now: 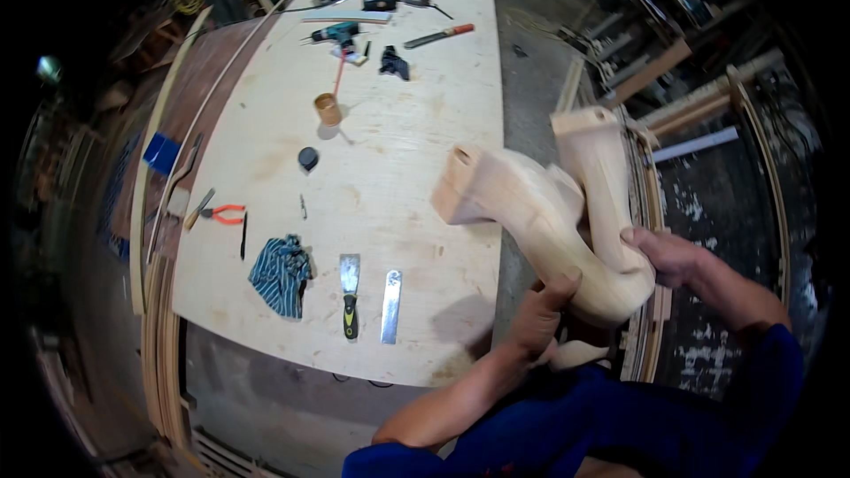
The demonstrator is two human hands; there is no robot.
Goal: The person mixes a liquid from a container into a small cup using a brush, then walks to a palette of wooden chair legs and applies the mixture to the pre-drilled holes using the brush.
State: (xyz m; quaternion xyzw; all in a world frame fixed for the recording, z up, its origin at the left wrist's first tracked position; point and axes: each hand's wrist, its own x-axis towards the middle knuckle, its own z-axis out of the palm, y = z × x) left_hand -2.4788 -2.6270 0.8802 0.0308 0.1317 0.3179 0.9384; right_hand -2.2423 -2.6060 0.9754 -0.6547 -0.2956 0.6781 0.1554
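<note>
Pale carved wooden furniture legs, curved and with square block ends, are held up in front of me at the right edge of the table. One curved wooden leg (531, 204) reaches left over the table edge, a hole showing in its block end. Another wooden leg (595, 164) stands more upright beside it. How the two meet at the bottom is hard to make out. My left hand (538, 314) is wrapped round the lower part of the first leg, thumb on top. My right hand (664, 255) grips the second from the right. A tapered wooden end (580, 354) shows below my left hand.
The pale worktable (416, 177) carries a putty knife (350, 296), a metal strip (390, 307), a striped cloth (282, 276), pliers (223, 213), a brush in a cup (328, 109), a cordless drill (336, 33) and a file (439, 35). Timber (651, 75) is stacked at right.
</note>
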